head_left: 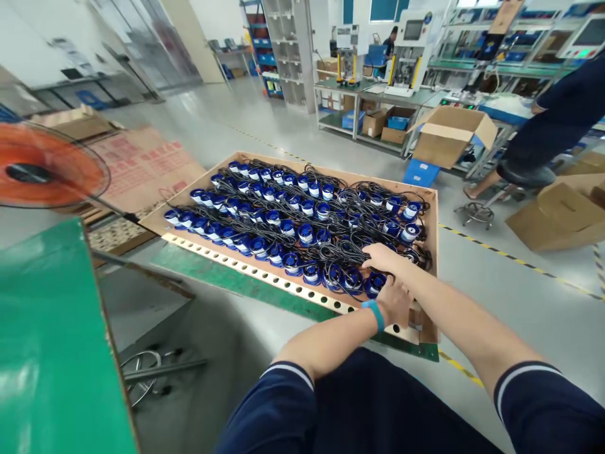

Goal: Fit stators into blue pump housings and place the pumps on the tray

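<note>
A shallow, wood-coloured tray (pixel 288 285) holds rows of round blue parts (pixel 259 246) with white bands and coiled black cables (pixel 347 252) lying among them. My right hand (pixel 382 258) reaches into the tray's near right area, fingers curled down on the black cables. Close below it, my left hand (pixel 396 301), with a teal band at the wrist, is bent over the near right corner beside a blue part (pixel 375 284). Its fingers are curled and their tips are hidden, so what they grip cannot be made out.
The tray rests on a green surface (pixel 208 272). An orange fan (pixel 51 167) and a green tabletop (pixel 51 340) stand at left. Open cardboard boxes (pixel 447 142) and a stool (pixel 475 214) are at right, near a seated person (pixel 558 113). Workbenches stand behind.
</note>
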A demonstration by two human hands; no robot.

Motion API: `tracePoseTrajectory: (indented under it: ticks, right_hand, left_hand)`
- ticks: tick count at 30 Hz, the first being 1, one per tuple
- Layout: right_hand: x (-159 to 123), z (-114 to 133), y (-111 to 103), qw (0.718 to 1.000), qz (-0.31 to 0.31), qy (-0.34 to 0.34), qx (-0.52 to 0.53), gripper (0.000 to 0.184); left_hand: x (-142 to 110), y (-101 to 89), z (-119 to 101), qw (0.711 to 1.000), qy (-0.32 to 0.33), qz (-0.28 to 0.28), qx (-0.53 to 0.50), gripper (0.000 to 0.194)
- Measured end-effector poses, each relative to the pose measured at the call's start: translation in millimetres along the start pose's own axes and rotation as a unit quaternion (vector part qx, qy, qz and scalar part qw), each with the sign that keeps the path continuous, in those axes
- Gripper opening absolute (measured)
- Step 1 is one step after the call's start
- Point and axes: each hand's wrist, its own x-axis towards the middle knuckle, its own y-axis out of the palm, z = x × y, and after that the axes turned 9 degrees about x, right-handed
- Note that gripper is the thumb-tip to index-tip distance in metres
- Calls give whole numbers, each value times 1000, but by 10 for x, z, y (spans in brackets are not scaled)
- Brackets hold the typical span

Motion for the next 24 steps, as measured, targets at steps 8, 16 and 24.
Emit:
tracePoseTrajectory:
  ticks: [8,16,24]
  right_hand:
    - [-275,-427,257,998,-46,2,43,55]
    - [-718,-909,451,993,-61,88,57,31]
    - [-1298,-849,926,966,-239,-2,96,66]
  left_hand:
    - [-192,-147,232,978,-87,7,189,45]
    - [-272,-226,499,987,47,15,151,26]
    - [-490,-563,675,987,152,23,52,22]
